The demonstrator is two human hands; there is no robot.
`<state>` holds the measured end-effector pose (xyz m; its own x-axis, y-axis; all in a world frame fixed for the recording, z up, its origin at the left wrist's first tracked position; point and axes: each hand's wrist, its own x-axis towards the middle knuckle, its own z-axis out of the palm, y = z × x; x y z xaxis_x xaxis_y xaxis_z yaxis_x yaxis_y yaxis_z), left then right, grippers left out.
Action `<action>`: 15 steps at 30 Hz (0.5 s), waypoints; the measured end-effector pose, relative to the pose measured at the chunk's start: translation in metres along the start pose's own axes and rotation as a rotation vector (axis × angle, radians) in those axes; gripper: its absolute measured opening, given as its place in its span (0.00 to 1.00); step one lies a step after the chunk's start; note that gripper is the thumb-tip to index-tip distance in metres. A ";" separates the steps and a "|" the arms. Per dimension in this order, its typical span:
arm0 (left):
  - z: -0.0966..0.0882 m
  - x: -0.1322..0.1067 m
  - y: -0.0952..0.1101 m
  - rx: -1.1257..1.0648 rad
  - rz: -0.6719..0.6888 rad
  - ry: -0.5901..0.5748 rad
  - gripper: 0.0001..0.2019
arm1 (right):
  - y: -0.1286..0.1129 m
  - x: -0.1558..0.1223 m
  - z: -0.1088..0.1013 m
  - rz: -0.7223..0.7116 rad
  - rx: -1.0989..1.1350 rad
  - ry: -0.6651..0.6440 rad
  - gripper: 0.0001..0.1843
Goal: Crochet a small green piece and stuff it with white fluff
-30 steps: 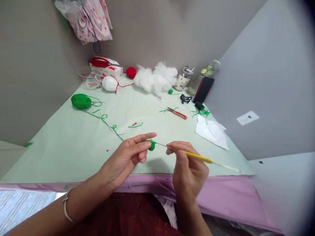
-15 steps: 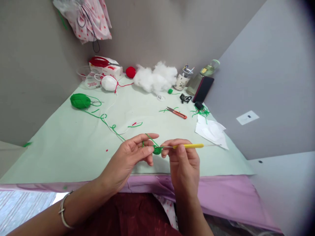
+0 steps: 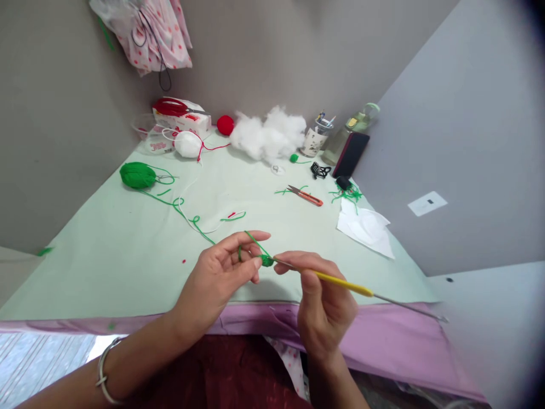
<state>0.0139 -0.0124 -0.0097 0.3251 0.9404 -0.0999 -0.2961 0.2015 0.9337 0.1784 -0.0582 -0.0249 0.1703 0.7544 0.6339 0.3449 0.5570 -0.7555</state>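
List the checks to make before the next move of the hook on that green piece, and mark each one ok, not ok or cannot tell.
1. The green piece is pinched in the left hand: ok.
2. The crochet hook is gripped by the right hand, with its tip at the piece: ok.
3. The green strand runs over the left forefinger: ok.
4. A loop sits on the hook's tip: cannot tell, too small.
5. The strand back to the green yarn ball is free to feed: cannot tell. It lies in curls on the table.
6. The snips are within reach: probably ok. They lie on the table beyond the hands.
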 end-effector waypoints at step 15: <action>0.007 0.000 -0.006 -0.060 -0.062 0.039 0.23 | 0.018 -0.011 0.001 -0.336 -0.397 -0.128 0.22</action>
<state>0.0223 -0.0158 -0.0126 0.3097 0.9352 -0.1716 -0.3301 0.2750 0.9030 0.1817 -0.0562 -0.0455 -0.1146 0.6071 0.7863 0.6881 0.6194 -0.3779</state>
